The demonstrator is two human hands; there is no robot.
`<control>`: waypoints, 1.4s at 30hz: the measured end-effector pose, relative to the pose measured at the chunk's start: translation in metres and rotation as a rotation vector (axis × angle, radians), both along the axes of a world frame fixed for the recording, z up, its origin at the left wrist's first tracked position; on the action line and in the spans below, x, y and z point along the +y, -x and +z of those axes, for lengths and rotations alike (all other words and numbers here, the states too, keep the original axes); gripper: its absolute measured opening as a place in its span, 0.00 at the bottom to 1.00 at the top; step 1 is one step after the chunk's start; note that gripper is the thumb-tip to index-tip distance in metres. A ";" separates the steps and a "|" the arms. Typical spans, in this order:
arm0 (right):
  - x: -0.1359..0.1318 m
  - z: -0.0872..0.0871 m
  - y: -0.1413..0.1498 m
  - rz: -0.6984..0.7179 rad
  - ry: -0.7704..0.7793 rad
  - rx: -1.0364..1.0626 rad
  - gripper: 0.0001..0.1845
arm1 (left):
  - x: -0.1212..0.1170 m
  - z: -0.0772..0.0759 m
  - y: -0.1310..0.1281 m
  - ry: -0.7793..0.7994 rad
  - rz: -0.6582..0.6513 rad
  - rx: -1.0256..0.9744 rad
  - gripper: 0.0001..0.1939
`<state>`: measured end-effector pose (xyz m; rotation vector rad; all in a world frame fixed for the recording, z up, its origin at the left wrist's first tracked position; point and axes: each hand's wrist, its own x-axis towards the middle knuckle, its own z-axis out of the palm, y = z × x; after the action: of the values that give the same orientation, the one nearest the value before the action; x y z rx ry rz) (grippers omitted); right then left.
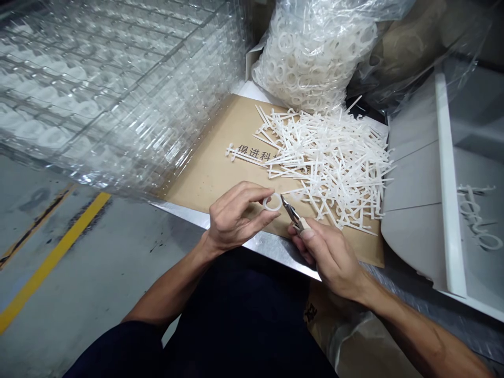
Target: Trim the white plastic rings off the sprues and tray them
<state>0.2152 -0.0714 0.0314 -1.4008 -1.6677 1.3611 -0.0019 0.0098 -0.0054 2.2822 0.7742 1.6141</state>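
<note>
Between the thumb and fingers of my left hand (238, 215) is a small white plastic ring (272, 209), held up over the near edge of the cardboard (205, 168). My right hand (331, 252) is closed around a pair of nippers (292, 214). Their metal tips point up and left, close to the ring's right side; whether they touch it I cannot tell. Just beyond both hands lies a loose heap of thin white plastic sprues (334, 163), with a few strays on its left side.
A clear plastic bag of white rings (311, 58) stands behind the heap. Stacked clear trays (118, 89) of white parts fill the left. At right is a white-walled bin (451, 184) with some plastic pieces (478, 218). A metal table edge (271, 249) runs nearest my body.
</note>
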 end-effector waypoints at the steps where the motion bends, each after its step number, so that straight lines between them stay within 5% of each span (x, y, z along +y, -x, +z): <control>1: 0.000 -0.001 0.000 -0.010 0.015 0.001 0.26 | 0.000 0.000 0.000 0.003 0.003 0.007 0.20; 14: 0.001 -0.014 -0.004 -0.090 0.089 0.150 0.25 | 0.006 -0.006 0.005 0.133 -0.020 -0.196 0.20; 27: 0.000 -0.010 -0.004 -0.059 -0.072 0.026 0.23 | 0.005 -0.006 0.004 0.077 0.009 -0.189 0.20; 42: -0.002 -0.013 -0.005 -0.066 -0.048 0.024 0.22 | 0.002 -0.006 0.007 0.091 0.028 -0.180 0.21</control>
<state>0.2204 -0.0738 0.0184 -1.3943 -1.6132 1.2879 -0.0090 0.0120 -0.0116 2.0394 0.8200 1.7299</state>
